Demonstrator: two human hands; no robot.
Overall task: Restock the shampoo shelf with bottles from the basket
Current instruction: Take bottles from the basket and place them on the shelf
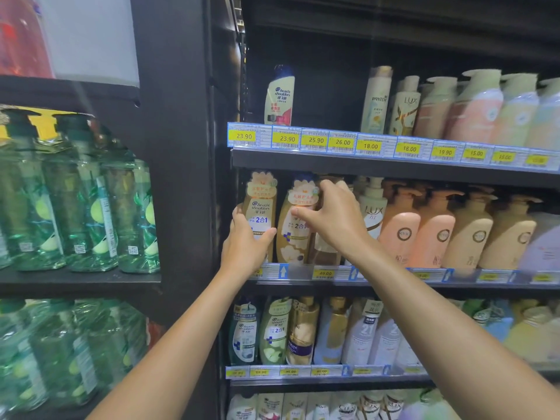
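Reaching up to the middle shelf [333, 286], both bare arms meet at its left end. The left hand [247, 241] grips the lower body of the first gold bottle [262, 207], with the thumb across the front label and the fingers round the left side. That bottle stands upright at the very end of the row, just beside the black upright [181, 177], with almost no room to its left. The right hand [330, 216] holds the second gold bottle [295, 241] high up, its thumb pressed on the front label and its fingers curled over the right shoulder. How far they reach behind is hidden. The two gold bottles stand touching or nearly so, their bases just behind the price rail [324, 273] at the shelf's front edge. Their paper neck tags rise close under the shelf above.

To the right, a brownish bottle [327, 253] and a white LUX pump bottle [374, 207] crowd against the right wrist. Peach and tan pump bottles then fill the row tightly.

The upper shelf [394, 168] has open room: a lone white bottle [279, 97] stands near its left end, and a wide dark gap lies between it and a Pantene bottle [375, 101]. Beyond the upright, green bottles [75, 201] pack a separate bay.
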